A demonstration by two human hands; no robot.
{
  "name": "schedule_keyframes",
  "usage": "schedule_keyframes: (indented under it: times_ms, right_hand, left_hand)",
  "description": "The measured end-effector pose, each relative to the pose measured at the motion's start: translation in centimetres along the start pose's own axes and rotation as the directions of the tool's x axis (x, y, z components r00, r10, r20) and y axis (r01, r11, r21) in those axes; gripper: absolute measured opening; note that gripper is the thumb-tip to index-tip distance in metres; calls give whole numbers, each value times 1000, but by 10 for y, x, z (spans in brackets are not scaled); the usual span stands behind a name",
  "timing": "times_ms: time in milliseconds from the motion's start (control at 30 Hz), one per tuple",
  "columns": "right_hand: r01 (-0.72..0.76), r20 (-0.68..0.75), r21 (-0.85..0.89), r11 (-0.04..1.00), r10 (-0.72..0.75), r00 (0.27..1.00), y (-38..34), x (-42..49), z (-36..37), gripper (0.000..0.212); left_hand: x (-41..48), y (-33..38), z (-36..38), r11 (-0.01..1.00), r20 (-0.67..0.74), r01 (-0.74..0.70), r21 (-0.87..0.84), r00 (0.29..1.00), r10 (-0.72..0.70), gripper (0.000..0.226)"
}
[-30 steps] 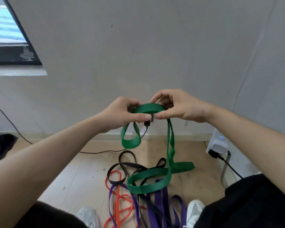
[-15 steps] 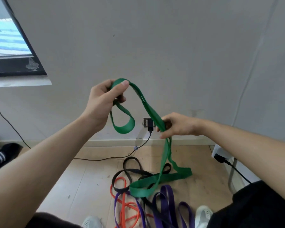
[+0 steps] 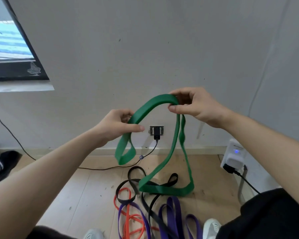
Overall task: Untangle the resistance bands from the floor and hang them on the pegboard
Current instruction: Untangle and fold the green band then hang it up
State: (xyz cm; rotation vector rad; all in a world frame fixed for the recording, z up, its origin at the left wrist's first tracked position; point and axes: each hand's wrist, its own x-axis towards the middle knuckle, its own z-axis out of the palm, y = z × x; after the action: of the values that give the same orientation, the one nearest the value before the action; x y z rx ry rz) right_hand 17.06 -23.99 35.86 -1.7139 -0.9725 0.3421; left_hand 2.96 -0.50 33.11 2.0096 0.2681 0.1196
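Left hand [image 3: 118, 125] and right hand [image 3: 195, 105] each pinch the green band [image 3: 150, 105] above floor bands [image 3: 145, 213].

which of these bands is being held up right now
The green band: left hand and right hand both grip its upper arc. The black band, orange band and purple band lie on the floor, untouched by either hand.

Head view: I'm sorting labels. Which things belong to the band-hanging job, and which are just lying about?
Job: green flat rubber band, gripped by left hand and right hand; black rubber band, orange rubber band, purple rubber band.
Lying about: black wall plug, white plug-in adapter, white shoes.
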Motion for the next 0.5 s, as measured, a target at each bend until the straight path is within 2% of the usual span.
schedule_keyframes:
  times_ms: [167,367,500]
  right_hand:
    - [65,131,-152,986,-45,990,-7,-3,21,33]
    - [-72,234,-163,984,110,966,11,-5,34,33]
    - [-154,324,-258,954,236,916,36,-7,41,26]
  left_hand:
    - [1,20,24,985,56,-126,-122,989,133,33]
    - [0,29,36,978,28,-180,-107,983,184,24]
    - [-2,32,31,963,-63,-227,-147,974,219,17]
